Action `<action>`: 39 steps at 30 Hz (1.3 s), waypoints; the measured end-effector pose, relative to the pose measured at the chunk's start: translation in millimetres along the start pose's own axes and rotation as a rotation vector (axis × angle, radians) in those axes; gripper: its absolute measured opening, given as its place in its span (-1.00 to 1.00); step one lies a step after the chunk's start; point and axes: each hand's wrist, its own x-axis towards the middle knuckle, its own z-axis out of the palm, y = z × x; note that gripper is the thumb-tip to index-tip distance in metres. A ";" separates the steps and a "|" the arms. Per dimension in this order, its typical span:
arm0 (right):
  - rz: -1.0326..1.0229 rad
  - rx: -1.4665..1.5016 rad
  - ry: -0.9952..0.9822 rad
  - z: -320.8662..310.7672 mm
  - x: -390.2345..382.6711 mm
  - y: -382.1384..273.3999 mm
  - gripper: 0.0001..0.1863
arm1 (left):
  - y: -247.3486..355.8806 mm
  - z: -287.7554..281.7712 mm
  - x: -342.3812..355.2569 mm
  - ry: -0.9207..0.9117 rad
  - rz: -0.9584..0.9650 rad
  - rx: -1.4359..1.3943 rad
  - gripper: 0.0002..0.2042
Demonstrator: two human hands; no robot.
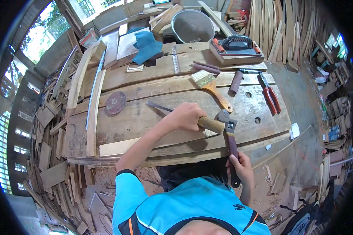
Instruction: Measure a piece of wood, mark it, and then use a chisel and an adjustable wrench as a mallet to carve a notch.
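Left hand (190, 116): the fingers are curled round a chisel (212, 125), held above the tabletop (133, 121). Right hand (242, 169): the fingers are wrapped about the grip of a wrench (232, 145), thumb along the handle. The wrench head stands just beside the butt of the chisel; whether they touch cannot be told.

Edges and room: the wrench crosses the tabletop's front edge, its head over the wood and its handle end beyond the rim, near the shirt. A pale wooden strip (115, 147) lies along that edge, passing beneath the left forearm. Room for moving lies between the chisel's tip and a reddish disc (116, 102) to the left. On the far side, a brush (211, 89) lies near the wrench head; red-handled pliers (270, 95) lie farther right, close to the right edge.

Appearance: the chisel has a narrow grey blade, pointing left and away, and a rounded tan wooden handle. The wrench has a grey metal head, a dark purplish-brown grip and a black end pierced by a hole.
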 end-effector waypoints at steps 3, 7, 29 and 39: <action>0.003 -0.003 0.008 -0.3 -0.8 -0.8 -0.82 | 2.5 0.4 1.3 0.018 -0.001 0.024 -0.82; 0.002 -0.010 0.024 -3.5 -0.8 -0.7 -0.83 | 2.9 1.9 7.1 0.018 0.015 -0.004 -0.82; -0.168 -0.369 0.008 -19.2 38.2 16.1 -0.74 | -31.9 19.6 9.5 0.015 0.070 -0.149 -0.72; -0.052 -0.177 -0.011 -1.1 24.2 -2.3 -0.76 | -15.0 -25.3 -10.2 0.353 0.110 -0.480 -0.71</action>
